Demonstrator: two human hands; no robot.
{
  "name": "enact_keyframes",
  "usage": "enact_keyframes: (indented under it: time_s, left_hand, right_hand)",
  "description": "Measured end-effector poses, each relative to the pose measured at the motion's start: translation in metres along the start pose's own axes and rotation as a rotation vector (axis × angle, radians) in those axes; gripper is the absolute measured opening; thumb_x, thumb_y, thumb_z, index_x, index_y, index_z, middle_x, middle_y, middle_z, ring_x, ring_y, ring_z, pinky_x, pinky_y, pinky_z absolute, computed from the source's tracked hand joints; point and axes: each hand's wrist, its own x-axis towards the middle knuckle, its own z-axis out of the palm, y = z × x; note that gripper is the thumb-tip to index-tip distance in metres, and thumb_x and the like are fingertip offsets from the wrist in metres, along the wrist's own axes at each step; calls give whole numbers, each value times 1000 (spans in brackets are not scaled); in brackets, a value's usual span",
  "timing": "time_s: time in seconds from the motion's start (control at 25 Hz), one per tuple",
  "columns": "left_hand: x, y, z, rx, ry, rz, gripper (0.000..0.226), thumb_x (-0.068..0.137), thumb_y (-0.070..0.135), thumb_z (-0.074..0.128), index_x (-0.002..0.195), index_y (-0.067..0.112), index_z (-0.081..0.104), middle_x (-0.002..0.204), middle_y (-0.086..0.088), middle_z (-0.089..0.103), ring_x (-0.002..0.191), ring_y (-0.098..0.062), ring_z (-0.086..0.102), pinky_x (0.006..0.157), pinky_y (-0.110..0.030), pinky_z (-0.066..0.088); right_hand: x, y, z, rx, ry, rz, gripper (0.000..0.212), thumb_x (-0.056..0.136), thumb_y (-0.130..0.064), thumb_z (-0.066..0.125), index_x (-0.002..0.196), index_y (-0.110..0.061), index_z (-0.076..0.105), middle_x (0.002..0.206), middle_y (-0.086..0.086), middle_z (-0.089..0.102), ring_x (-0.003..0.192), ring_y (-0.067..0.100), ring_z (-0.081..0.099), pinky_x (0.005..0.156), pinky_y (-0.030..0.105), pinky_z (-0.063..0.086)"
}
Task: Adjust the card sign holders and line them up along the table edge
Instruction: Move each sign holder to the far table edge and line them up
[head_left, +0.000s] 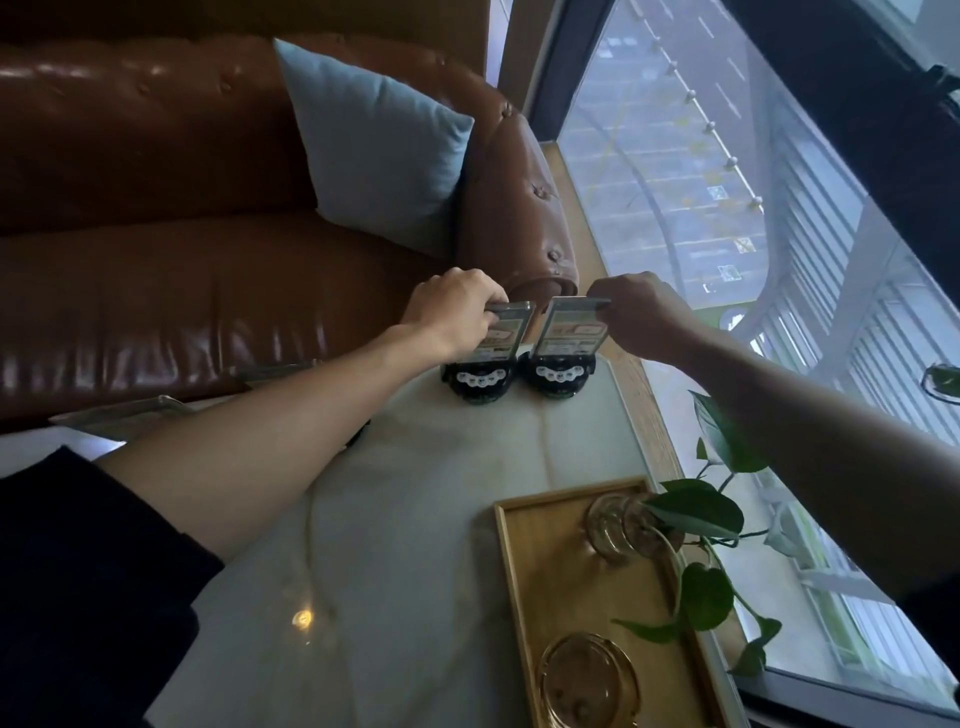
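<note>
Two arms reach across the pale marble table (415, 519) toward its far end, just before the brown leather sofa (156, 260) and beside the window (779, 208). Nearer the person, a wooden tray (524, 597) carries glassware and a trailing green plant (706, 519).

At the far edge stand the two card sign holders, side by side and nearly touching at their round black bases. The left hand (452, 306) is closed on the top left corner of the left holder (498, 343); the right hand (636, 312) pinches the top right corner of the right holder (563, 338). Each hand sits directly over its own holder, so neither has to cross.

Both upright cards lean slightly toward each other, their flat faces turned to the camera. Any squaring, I judge, turns on twisting each base until the faces run parallel with the far edge.

Printing shows on both cards and on the white strips of the bases, but it is too blurred to read.
</note>
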Motion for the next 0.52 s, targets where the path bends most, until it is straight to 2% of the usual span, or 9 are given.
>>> enact_keyframes:
  time_s: [0.16,0.32,0.52]
  left_hand:
    - [4,-4,1,-59,-10,-29,16,85,25,66,96,34,75,92,0,75,91,-31,66,71,-32,45]
    - [2,-5,5,-74,8,-41,19,87,24,66,100,34,75,97,0,76,95,-30,67,78,-37,53]
    - [4,-7,10,-90,18,-62,21,87,25,67,105,32,73,105,0,75,99,-31,67,80,-38,52]
  right_hand:
    - [0,0,1,14,10,12,24,89,-3,50,98,-8,71,92,24,69,79,42,62,62,37,48]
    - [-2,-3,-1,2,2,25,23,89,-4,49,97,-6,71,92,25,69,79,42,62,65,41,53]
    - [-2,-5,-1,4,-12,55,23,90,-12,50,104,-12,69,99,24,70,83,43,63,67,43,55]
